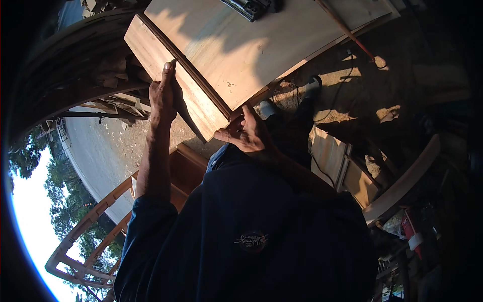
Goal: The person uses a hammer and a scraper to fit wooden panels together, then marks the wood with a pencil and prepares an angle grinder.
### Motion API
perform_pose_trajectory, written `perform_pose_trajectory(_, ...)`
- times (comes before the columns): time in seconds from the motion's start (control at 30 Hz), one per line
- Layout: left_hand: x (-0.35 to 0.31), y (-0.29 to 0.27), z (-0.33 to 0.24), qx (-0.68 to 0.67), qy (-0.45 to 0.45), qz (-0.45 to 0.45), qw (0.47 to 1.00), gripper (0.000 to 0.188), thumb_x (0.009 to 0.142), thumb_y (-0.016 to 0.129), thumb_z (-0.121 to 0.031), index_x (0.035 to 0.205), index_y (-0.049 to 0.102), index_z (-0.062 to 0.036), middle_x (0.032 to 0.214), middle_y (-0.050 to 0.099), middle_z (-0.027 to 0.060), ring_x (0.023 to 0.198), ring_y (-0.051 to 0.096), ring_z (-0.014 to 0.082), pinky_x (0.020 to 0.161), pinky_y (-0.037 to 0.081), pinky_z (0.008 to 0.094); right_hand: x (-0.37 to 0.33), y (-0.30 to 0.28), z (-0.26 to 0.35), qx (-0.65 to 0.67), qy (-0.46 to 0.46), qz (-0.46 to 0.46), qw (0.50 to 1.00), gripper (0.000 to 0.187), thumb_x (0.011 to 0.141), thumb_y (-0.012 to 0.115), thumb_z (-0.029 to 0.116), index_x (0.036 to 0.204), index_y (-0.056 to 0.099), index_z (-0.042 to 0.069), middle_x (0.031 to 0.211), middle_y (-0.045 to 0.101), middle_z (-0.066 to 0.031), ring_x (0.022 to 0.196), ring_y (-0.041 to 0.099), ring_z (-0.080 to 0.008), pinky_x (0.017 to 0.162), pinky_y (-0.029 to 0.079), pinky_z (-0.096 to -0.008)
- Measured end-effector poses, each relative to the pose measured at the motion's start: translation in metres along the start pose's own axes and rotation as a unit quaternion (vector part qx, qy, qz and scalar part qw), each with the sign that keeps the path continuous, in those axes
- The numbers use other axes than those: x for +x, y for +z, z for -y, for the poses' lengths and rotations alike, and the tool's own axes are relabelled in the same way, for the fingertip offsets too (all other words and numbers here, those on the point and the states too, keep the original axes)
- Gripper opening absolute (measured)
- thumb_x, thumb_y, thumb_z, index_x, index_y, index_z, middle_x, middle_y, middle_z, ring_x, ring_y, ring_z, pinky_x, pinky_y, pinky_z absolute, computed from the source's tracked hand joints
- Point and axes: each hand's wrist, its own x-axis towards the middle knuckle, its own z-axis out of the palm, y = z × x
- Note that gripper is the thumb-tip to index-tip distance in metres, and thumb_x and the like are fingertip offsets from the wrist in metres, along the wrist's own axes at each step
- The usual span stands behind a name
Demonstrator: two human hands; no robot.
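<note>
A pale narrow wooden board (152, 43) lies along the near-left side of a large light wooden panel (221, 65). Between them runs a darker grooved wooden strip (195, 76). My left hand (163, 95) grips the narrow board's outer edge, thumb on top and fingers hidden below. At the board's near end my right hand (249, 132) has closed round the corner, its thumb on the end and a finger raised by the panel's corner. Sunlight and shadow break across the panel.
A black tool (251, 7) rests on the panel's far side, near a long rod with a red end (348, 31). At lower left stands a slatted wooden frame (95, 216). Wooden boards (327, 153) and a curved wooden piece (405, 181) lie at right. A cable crosses the floor.
</note>
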Motion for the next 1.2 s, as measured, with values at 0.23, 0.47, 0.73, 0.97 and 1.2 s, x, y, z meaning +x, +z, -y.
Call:
perform_pose_trajectory(0.23, -0.001, 0.007, 0.003, -0.047, -0.023, -0.037, 0.998, 0.057, 0.100, 0.058, -0.051, 0.132, 0.066, -0.0046, 0.069, 0.050, -0.0074, 0.056, 0.039, 0.0034, 0.051, 0.034, 0.0221, 0.013, 0.014, 0.029, -0.333, -0.052, -0.098, 0.936, 0.061, 0.075, 0.091, 0.013, 0.120, 0.051, 0.002, 0.099, 0.065, -0.0056, 0.082, 0.067, -0.0137, 0.078, 0.057, -0.0284)
perform_pose_trajectory(0.47, -0.011, 0.002, -0.018, -0.060, -0.043, 0.009, 0.997, 0.065, 0.102, 0.051, -0.056, 0.139, 0.057, -0.0027, 0.116, 0.064, 0.0071, 0.098, 0.060, 0.0138, 0.084, 0.050, 0.0281, 0.013, 0.003, 0.018, -0.241, -0.007, -0.130, 0.962, 0.040, 0.069, 0.092, 0.006, 0.094, 0.061, 0.006, 0.100, 0.058, -0.0080, 0.099, 0.064, -0.0177, 0.075, 0.055, -0.0348)
perform_pose_trajectory(0.73, -0.008, 0.001, -0.020, -0.129, -0.106, 0.041, 0.985, 0.069, 0.103, 0.046, -0.058, 0.147, 0.045, -0.0043, 0.133, 0.059, 0.0114, 0.114, 0.062, 0.0219, 0.094, 0.052, 0.0348, 0.009, -0.008, 0.013, -0.267, 0.004, -0.113, 0.957, 0.044, 0.074, 0.091, 0.024, 0.104, 0.065, 0.004, 0.115, 0.062, -0.0124, 0.108, 0.066, -0.0230, 0.085, 0.056, -0.0353)
perform_pose_trajectory(0.97, -0.008, 0.008, -0.037, -0.156, -0.228, -0.018, 0.961, 0.070, 0.102, 0.045, -0.062, 0.151, 0.042, -0.0117, 0.141, 0.055, 0.0106, 0.118, 0.061, 0.0233, 0.096, 0.053, 0.0367, 0.009, -0.012, 0.019, -0.208, 0.029, -0.127, 0.969, 0.051, 0.082, 0.085, 0.015, 0.125, 0.060, 0.003, 0.118, 0.060, -0.0104, 0.110, 0.065, -0.0191, 0.089, 0.056, -0.0336)
perform_pose_trajectory(1.2, -0.012, 0.003, -0.030, -0.150, -0.181, -0.008, 0.972, 0.071, 0.100, 0.047, -0.063, 0.151, 0.043, -0.0130, 0.138, 0.056, 0.0094, 0.116, 0.061, 0.0233, 0.094, 0.055, 0.0373, 0.012, -0.022, 0.009, -0.155, 0.049, -0.080, 0.983, 0.069, 0.074, 0.089, 0.016, 0.132, 0.057, 0.000, 0.150, 0.047, -0.0190, 0.129, 0.057, -0.0365, 0.096, 0.058, -0.0379)
